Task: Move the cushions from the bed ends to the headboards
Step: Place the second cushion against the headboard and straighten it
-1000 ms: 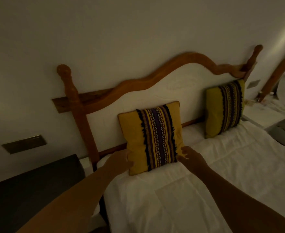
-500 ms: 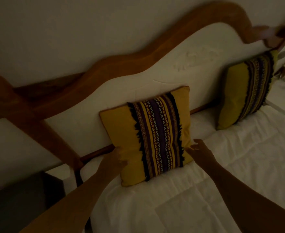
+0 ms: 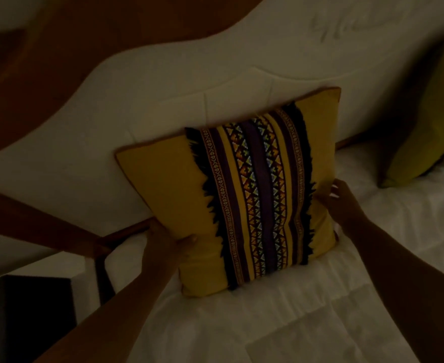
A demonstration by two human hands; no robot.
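Observation:
A yellow cushion (image 3: 163, 200) with a dark patterned, fringed stripe down its middle stands tilted on the white bed, leaning against the padded white headboard (image 3: 215, 74). My left hand (image 3: 163, 242) grips its lower left edge, thumb on the front. My right hand (image 3: 344, 203) presses against its right edge with the fingers spread. A second yellow cushion (image 3: 430, 127) leans on the headboard at the far right, partly cut off by the frame.
The headboard has a curved wooden frame (image 3: 111, 30) and a wooden post (image 3: 40, 226) at the left. A dark bedside table (image 3: 24, 318) stands at the lower left. White bedding (image 3: 320, 323) covers the mattress. The room is dim.
The view has moved closer to the headboard. My left hand has closed on the cushion's lower left edge, and my right hand has come against its right edge.

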